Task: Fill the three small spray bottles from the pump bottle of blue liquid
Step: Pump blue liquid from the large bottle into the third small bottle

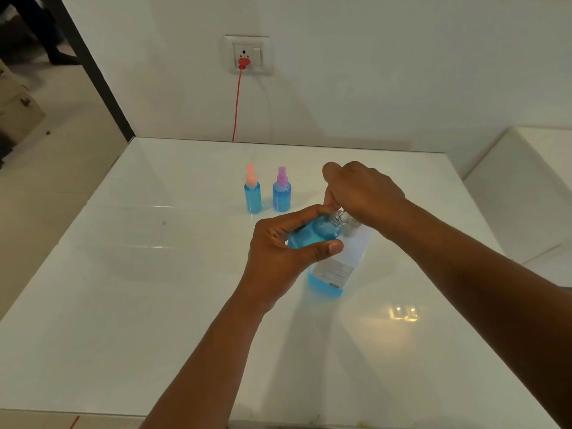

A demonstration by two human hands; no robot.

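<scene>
My left hand (pixel 284 246) grips a small clear spray bottle (pixel 322 232) full of blue liquid, tilted with its open threaded neck pointing right. My right hand (pixel 362 193) hovers over that neck with fingers curled; what it holds is hidden. Behind both hands stands the pump bottle (pixel 337 267), white-labelled, with blue liquid low at its base; its top is hidden by my right hand. Two more small spray bottles stand upright farther back, filled blue: one with a pink cap (pixel 252 190), one with a purple cap (pixel 281 190).
The white glossy table (pixel 154 274) meets a white wall at the back. A red plug and cord (pixel 238 97) hang from a wall socket down behind the table. A white ledge (pixel 526 187) stands to the right.
</scene>
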